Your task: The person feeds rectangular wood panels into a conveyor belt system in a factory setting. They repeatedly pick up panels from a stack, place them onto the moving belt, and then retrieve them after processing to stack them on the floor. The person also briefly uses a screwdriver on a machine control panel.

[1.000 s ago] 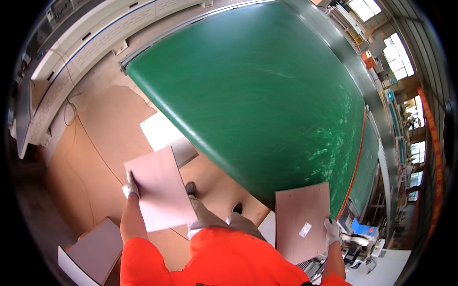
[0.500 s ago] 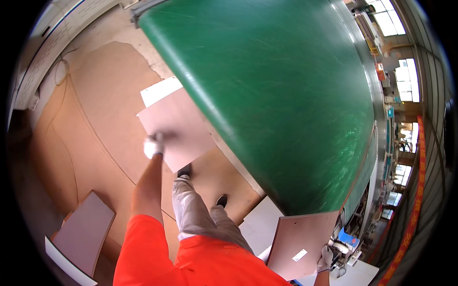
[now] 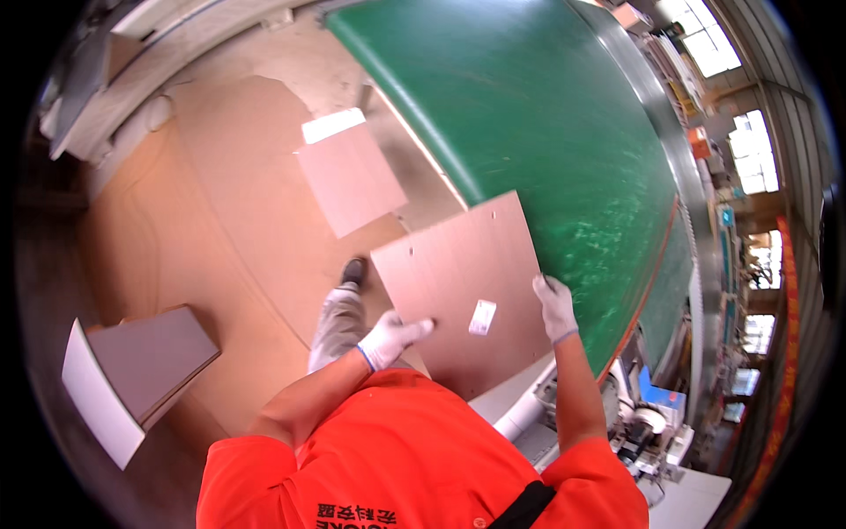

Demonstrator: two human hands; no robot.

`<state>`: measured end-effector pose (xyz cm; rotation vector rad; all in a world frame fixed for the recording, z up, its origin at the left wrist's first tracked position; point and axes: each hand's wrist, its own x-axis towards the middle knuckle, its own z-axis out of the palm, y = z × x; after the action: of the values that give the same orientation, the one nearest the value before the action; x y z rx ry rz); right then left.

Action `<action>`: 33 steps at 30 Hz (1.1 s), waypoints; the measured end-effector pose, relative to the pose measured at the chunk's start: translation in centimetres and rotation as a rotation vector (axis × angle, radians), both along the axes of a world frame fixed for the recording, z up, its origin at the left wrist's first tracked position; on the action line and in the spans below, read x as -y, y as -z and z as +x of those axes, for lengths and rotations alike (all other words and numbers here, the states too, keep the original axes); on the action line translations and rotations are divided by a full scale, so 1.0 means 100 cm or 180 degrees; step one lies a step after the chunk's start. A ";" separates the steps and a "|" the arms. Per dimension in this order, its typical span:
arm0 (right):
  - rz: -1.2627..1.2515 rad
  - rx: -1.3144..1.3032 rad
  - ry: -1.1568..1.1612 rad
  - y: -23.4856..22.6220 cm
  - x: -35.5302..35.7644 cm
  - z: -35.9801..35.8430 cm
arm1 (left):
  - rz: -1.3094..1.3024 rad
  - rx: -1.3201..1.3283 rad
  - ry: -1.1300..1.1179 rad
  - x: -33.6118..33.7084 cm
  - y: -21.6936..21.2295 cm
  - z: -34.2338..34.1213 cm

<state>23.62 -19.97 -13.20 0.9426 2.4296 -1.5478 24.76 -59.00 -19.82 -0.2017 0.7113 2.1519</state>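
A flat brown board [image 3: 454,273] with a small white label [image 3: 482,317] and a few holes is held up in front of me, tilted, between both gloved hands. My left hand [image 3: 394,339] grips its left edge, thumb lying over the face. On the opposite edge, my right hand [image 3: 555,309] is closed with its fingers mostly behind the board. The board's far corner overlaps the near edge of the green conveyor belt [image 3: 529,115]. Beyond it, another brown board [image 3: 352,181] lies low by the belt's end, with a white panel [image 3: 333,126] showing past its far edge.
At lower left stand more boards [image 3: 159,357] beside a white panel [image 3: 101,397]. Brown sheeting [image 3: 220,194] covers the floor. A machine with a blue part [image 3: 659,397] stands at my right. A pale machine frame [image 3: 176,53] runs along the far left.
My left hand has come from the low stack across to the labelled board. That board has moved from my right side to in front of me, and my view has turned.
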 end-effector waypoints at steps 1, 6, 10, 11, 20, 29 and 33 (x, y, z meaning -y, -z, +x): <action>-0.0265 -0.0133 0.0038 -0.008 0.037 -0.017 | 0.0168 0.0221 -0.0398 0.012 -0.005 0.007; -0.1100 -0.0701 -0.0061 0.004 0.192 -0.064 | -0.0498 -0.0010 -0.1009 0.103 -0.049 0.098; -0.1621 -0.0380 -0.1308 0.034 0.311 -0.033 | -0.0163 0.0458 -0.2038 0.218 -0.059 0.178; -0.1896 -0.0410 -0.1546 0.029 0.351 -0.016 | -0.0322 0.0496 -0.2289 0.247 -0.049 0.205; -0.2085 0.0991 -0.2503 0.059 0.590 0.100 | -0.2006 0.0138 -0.4682 0.505 -0.027 0.380; -0.1751 0.1027 -0.2017 0.118 0.511 0.136 | -0.4072 0.1428 -0.4090 0.770 -0.008 0.506; -0.2915 0.1299 -0.1038 0.147 0.412 0.169 | -0.7042 0.1027 -0.3992 0.801 0.016 0.477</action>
<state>40.50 -61.16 -27.93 0.5492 1.2702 -1.8091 72.44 -139.10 -21.44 -2.4187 2.8008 0.7856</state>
